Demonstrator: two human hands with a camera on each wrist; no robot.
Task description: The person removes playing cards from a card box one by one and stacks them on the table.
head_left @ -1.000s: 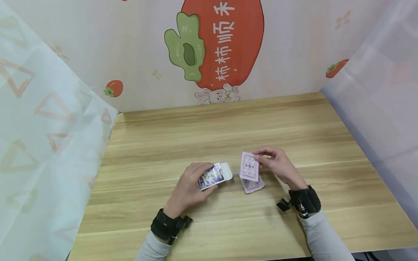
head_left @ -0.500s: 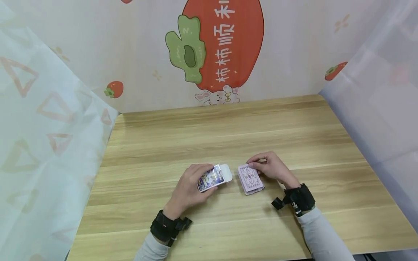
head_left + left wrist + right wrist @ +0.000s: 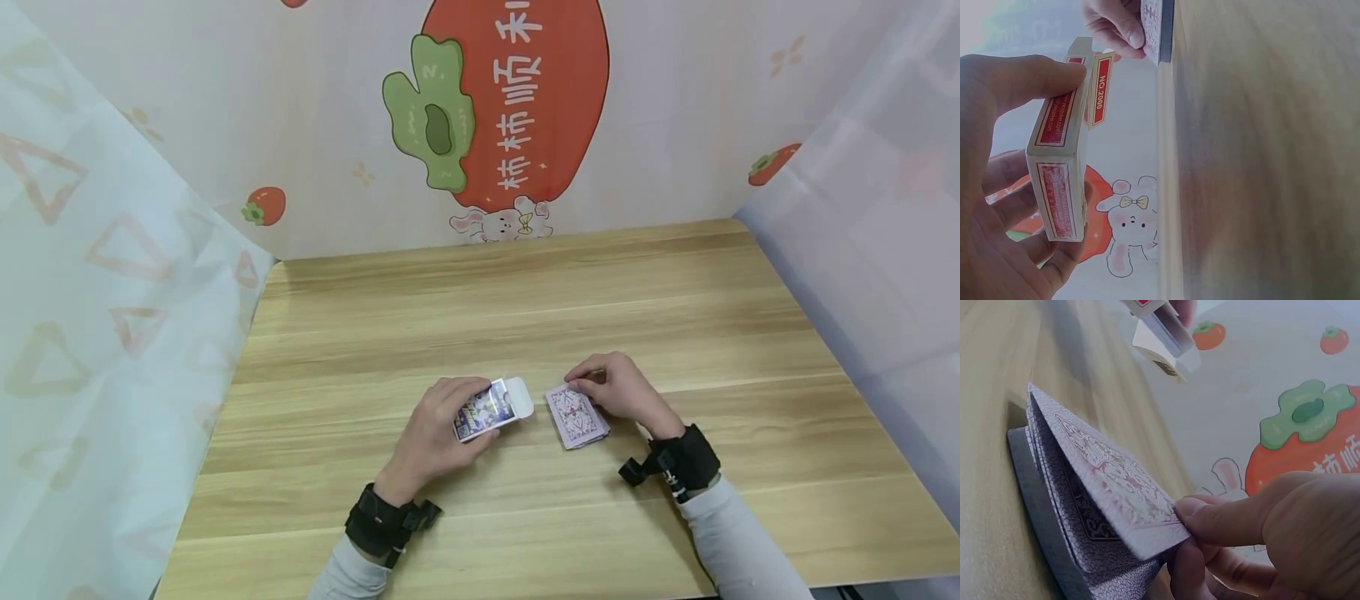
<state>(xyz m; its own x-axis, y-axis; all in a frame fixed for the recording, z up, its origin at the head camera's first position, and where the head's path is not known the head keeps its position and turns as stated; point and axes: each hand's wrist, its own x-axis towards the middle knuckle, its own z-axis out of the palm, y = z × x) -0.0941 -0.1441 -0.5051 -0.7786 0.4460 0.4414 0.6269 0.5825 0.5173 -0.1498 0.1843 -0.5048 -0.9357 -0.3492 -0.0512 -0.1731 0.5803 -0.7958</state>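
My left hand [image 3: 433, 429] grips a small playing-card box [image 3: 483, 410] from above, thumb on one narrow side and fingers on the other. The box's end flap [image 3: 1102, 90] stands open and points right. In the left wrist view its narrow sides are white with red panels. To the right of the box, a deck of playing cards [image 3: 579, 423] with pink-purple patterned backs lies on the table, slightly fanned. My right hand [image 3: 621, 388] pinches the top card [image 3: 1116, 481] by its edge between thumb and fingers. In the right wrist view that card tilts up off the deck.
The wooden table [image 3: 420, 317] reaches back to a printed cloth backdrop [image 3: 330, 125]. Cloth sides [image 3: 112, 275] border it on the left and right. Black wrist straps [image 3: 381, 521] with small cameras are on both forearms.
My right hand has come down and toward me, laying the raised cards onto the deck, and now pinches a card at its far edge. The left hand and box have stayed in place.
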